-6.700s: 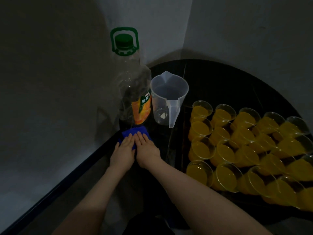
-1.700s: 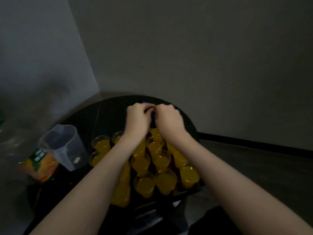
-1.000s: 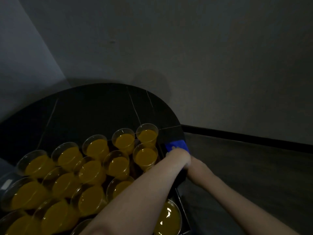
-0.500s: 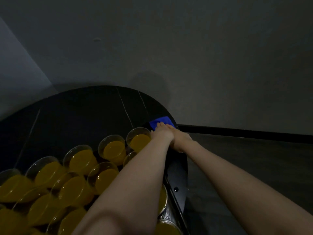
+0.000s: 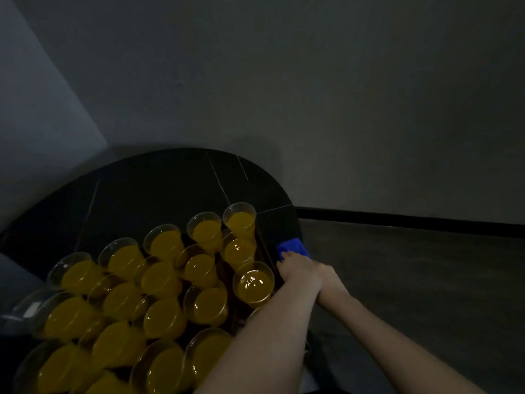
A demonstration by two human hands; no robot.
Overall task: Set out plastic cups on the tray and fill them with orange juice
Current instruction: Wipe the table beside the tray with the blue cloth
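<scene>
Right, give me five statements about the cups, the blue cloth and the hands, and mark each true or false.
1. The cups in view hold orange juice. True.
2. The blue cloth lies among the cups. False: it is at the right edge of the black table, beside them.
3. Both hands are on the cloth. True: the left hand overlaps the right hand.
4. One cup has tipped over. False: all stand upright.
5. A hand is lifting a cup. False: neither touches one.
</scene>
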